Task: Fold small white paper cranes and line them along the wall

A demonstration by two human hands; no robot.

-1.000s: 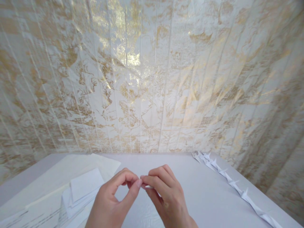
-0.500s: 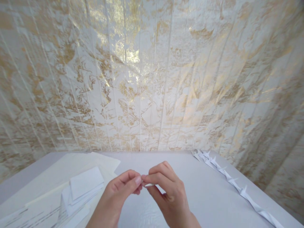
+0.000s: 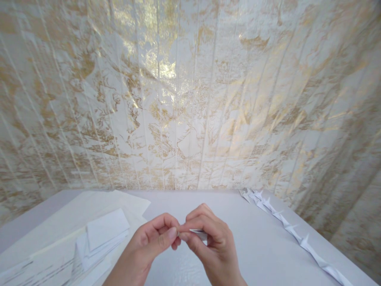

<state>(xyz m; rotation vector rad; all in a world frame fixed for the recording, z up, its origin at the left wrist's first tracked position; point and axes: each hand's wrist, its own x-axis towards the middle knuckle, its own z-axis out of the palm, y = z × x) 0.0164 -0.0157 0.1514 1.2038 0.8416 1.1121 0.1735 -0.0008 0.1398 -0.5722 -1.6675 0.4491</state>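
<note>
My left hand (image 3: pixel 156 242) pinches a small folded piece of paper between thumb and fingers, its fingertips meeting those of the other hand. My right hand (image 3: pixel 208 238) is closed on the same folded paper (image 3: pixel 199 232), thumb below and index finger above. A white edge with a dark line shows inside its curled fingers; most of the paper is hidden. Both hands are held above the table (image 3: pixel 184 266), near its front middle.
White paper pieces (image 3: pixel 107 230) lie stacked at the left on larger cream sheets (image 3: pixel 131 202), some with printed lines. Along the right edge runs a row of several pointed folded paper figures (image 3: pixel 306 244). A gold-patterned curtain (image 3: pixel 190 99) hangs behind the table.
My right thumb has come up against the fingertips of my left hand, and the paper now shows further inside my right fingers. The left hand has barely moved.
</note>
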